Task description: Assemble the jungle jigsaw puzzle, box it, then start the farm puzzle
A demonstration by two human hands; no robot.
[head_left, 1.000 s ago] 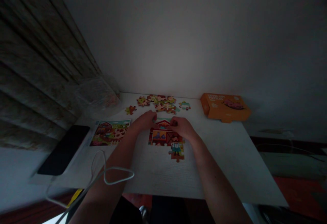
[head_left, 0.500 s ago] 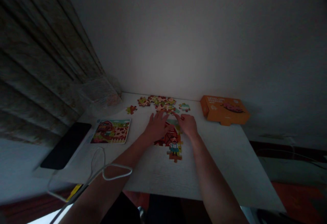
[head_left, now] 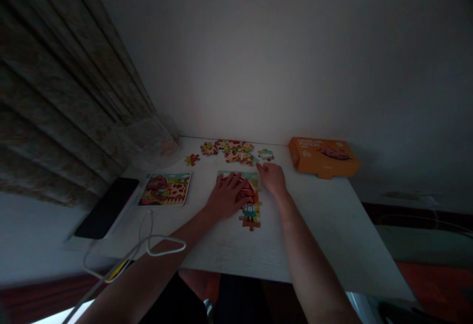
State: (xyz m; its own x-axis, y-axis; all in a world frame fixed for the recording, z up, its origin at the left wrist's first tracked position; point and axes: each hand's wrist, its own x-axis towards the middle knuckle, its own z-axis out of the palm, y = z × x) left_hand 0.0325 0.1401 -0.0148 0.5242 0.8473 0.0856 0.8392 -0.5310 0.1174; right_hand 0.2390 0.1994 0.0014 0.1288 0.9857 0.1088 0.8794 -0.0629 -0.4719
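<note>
A partly built farm jigsaw [head_left: 250, 204] with a red barn lies in the middle of the white table [head_left: 318, 225]. My left hand [head_left: 226, 196] rests flat on its left part, fingers spread. My right hand [head_left: 272, 177] lies at the jigsaw's upper right corner, fingers extended toward the loose puzzle pieces [head_left: 232, 150] heaped near the wall. Neither hand holds a piece that I can see.
An orange puzzle box [head_left: 322, 156] sits at the back right. A picture card of the farm [head_left: 166, 189] lies left, beside a black phone [head_left: 107, 208]. A white cable [head_left: 155, 245] loops over my left arm. Clear plastic bag [head_left: 148, 139] and curtain [head_left: 55, 97] at left.
Both hands went from gripping the jigsaw's top edge to lying flat. The left hand slid down onto the assembled part; the right moved to its upper right corner.
</note>
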